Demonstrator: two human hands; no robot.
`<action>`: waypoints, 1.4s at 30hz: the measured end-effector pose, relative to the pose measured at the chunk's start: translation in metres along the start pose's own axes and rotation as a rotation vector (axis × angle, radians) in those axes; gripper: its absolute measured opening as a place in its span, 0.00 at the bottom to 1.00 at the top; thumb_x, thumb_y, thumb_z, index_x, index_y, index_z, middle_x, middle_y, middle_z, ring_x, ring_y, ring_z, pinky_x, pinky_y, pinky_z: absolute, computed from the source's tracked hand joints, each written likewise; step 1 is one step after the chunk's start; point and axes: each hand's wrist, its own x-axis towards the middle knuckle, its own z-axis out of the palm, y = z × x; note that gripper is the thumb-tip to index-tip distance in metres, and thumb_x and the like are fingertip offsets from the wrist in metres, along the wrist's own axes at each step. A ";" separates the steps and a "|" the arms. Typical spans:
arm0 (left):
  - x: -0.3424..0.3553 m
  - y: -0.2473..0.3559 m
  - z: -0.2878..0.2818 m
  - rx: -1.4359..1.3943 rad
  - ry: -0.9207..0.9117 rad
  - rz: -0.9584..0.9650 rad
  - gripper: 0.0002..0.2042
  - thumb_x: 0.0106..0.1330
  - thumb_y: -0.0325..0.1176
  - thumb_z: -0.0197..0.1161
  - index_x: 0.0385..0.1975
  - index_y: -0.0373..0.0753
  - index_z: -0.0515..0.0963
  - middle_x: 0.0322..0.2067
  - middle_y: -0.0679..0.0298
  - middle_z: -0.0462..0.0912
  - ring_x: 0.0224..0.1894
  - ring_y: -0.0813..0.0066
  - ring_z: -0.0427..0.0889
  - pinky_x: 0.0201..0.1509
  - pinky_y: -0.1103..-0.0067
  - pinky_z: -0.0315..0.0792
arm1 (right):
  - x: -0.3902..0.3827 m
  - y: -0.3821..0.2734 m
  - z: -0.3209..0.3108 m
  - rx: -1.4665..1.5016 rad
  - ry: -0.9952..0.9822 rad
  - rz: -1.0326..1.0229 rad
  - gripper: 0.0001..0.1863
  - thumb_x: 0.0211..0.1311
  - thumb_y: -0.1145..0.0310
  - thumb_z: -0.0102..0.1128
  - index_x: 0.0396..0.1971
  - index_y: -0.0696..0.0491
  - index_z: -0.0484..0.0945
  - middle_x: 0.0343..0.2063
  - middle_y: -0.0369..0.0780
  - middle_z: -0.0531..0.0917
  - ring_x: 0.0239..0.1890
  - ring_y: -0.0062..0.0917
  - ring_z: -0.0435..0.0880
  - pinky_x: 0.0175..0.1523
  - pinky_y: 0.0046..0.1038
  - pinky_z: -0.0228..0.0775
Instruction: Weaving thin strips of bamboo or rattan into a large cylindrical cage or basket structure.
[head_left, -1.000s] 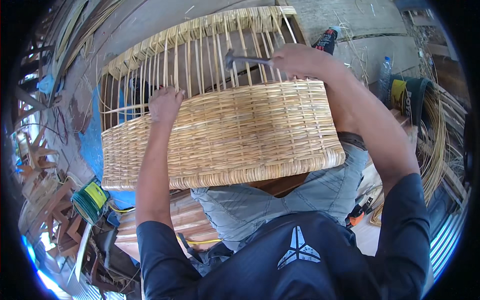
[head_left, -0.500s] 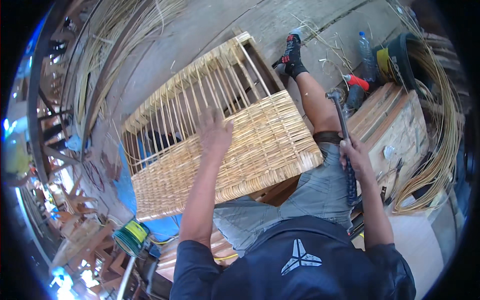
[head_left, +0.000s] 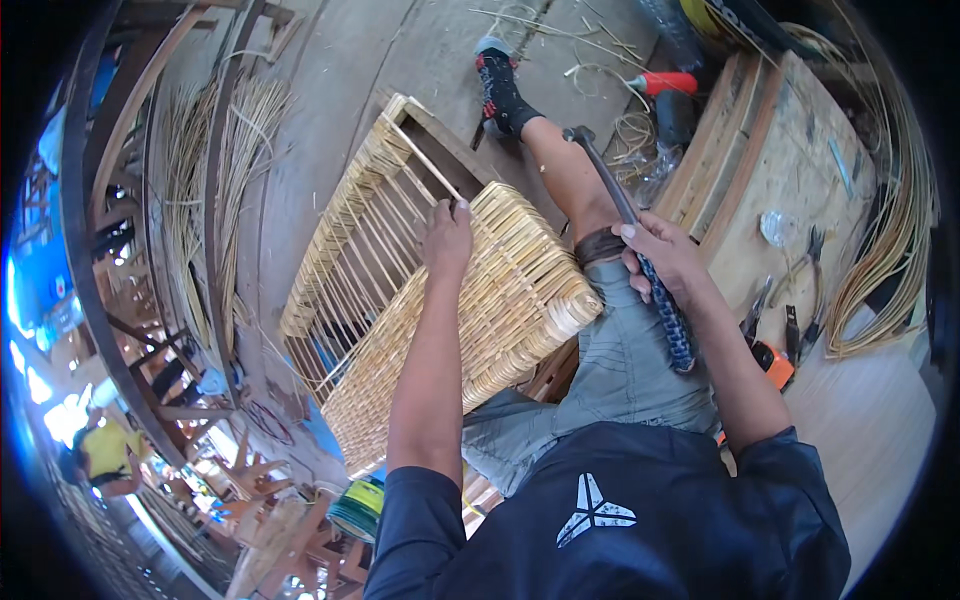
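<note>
A woven rattan panel on a wooden frame lies tilted across my lap. Its near part is tightly woven, while bare parallel strands span the gap to the wrapped far edge. My left hand is at the upper right of the weave, its fingers closed at the end strand where that meets the woven part. In my right hand is a hammer with a dark metal shaft and a braided dark grip. It is held above my right thigh, head pointing away, apart from the panel.
Pliers and an orange-and-black tool lie on a wooden board at right. A red-tipped bottle stands beyond. Rattan bundles lie at far left, with more coiled at right. A green-yellow roll sits below the panel.
My left hand has moved from flat over the middle strands to the panel's right end, and its fingers have closed. The view has turned rightward. The hammer stays in my right hand.
</note>
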 end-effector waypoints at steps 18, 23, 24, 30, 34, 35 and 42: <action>-0.005 0.041 0.016 0.270 0.331 0.196 0.19 0.63 0.35 0.52 0.52 0.34 0.71 0.59 0.44 0.62 0.64 0.47 0.57 0.65 0.59 0.53 | 0.010 0.002 0.007 -0.077 -0.108 -0.117 0.12 0.61 0.64 0.55 0.30 0.58 0.69 0.13 0.34 0.71 0.09 0.18 0.70 0.14 0.22 0.62; -0.017 -0.032 -0.007 -0.136 0.325 0.009 0.15 0.60 0.30 0.52 0.46 0.35 0.75 0.57 0.48 0.67 0.59 0.51 0.66 0.64 0.66 0.57 | 0.030 -0.006 0.018 -0.033 -0.139 -0.093 0.09 0.61 0.69 0.54 0.36 0.58 0.68 0.18 0.34 0.71 0.13 0.16 0.71 0.15 0.19 0.63; -0.026 -0.052 -0.011 -0.139 0.351 -0.034 0.15 0.60 0.30 0.52 0.46 0.35 0.75 0.57 0.48 0.67 0.59 0.51 0.66 0.64 0.66 0.57 | 0.033 -0.007 0.020 -0.068 -0.158 -0.060 0.09 0.61 0.69 0.54 0.36 0.58 0.68 0.18 0.34 0.71 0.13 0.16 0.71 0.15 0.19 0.63; -0.124 -0.137 -0.010 0.160 0.174 -0.114 0.21 0.68 0.38 0.49 0.56 0.31 0.67 0.58 0.44 0.65 0.62 0.49 0.62 0.67 0.67 0.55 | 0.031 -0.010 0.029 -0.018 -0.018 -0.022 0.25 0.63 0.66 0.52 0.60 0.51 0.63 0.21 0.33 0.71 0.12 0.14 0.70 0.13 0.17 0.62; -0.161 -0.173 -0.013 0.045 0.179 -0.174 0.22 0.69 0.39 0.45 0.57 0.31 0.65 0.59 0.44 0.64 0.62 0.50 0.61 0.67 0.66 0.54 | 0.033 -0.010 0.034 -0.091 0.022 -0.029 0.24 0.63 0.65 0.52 0.59 0.51 0.64 0.22 0.33 0.71 0.12 0.14 0.70 0.12 0.16 0.61; -0.163 -0.184 -0.016 0.054 0.188 -0.212 0.21 0.69 0.39 0.45 0.57 0.31 0.66 0.59 0.44 0.64 0.62 0.50 0.61 0.67 0.66 0.54 | 0.033 -0.010 0.035 -0.110 0.031 -0.027 0.24 0.63 0.64 0.53 0.59 0.51 0.64 0.21 0.33 0.71 0.12 0.14 0.70 0.12 0.16 0.62; -0.156 -0.264 -0.033 0.198 0.270 -0.271 0.20 0.62 0.28 0.50 0.55 0.32 0.67 0.55 0.47 0.68 0.60 0.52 0.64 0.64 0.65 0.58 | 0.033 -0.010 0.046 -0.149 0.064 -0.048 0.22 0.64 0.62 0.54 0.55 0.55 0.66 0.23 0.33 0.70 0.11 0.13 0.69 0.11 0.16 0.62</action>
